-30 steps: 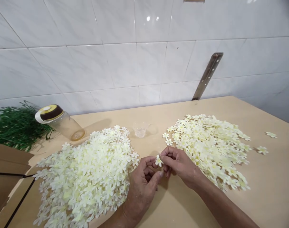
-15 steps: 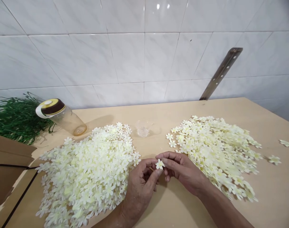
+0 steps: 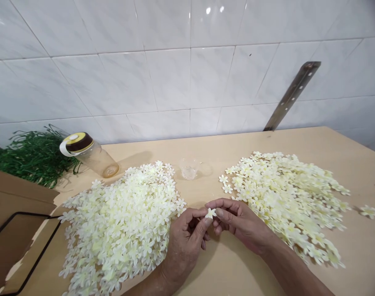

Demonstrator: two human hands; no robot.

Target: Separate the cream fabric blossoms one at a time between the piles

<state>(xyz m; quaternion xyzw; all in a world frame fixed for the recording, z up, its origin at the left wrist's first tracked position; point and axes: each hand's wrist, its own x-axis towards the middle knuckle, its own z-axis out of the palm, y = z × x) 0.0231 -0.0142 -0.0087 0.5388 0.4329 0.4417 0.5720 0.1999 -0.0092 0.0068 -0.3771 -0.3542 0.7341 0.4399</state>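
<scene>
Your left hand (image 3: 186,238) and right hand (image 3: 244,226): both grips pinched on small flower (image 3: 211,213), held between left pile (image 3: 128,222) and right pile (image 3: 286,193). Looks thin; could crease or tear if you pull unevenly. Swing right hand outward, you could scatter right pile.

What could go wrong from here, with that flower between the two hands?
The small flower sits at the fingertips of the left hand and the right hand, so it might slip or a petal could crease. The clear cup beyond the hands is hard to see, so a reach might knock it.
</scene>
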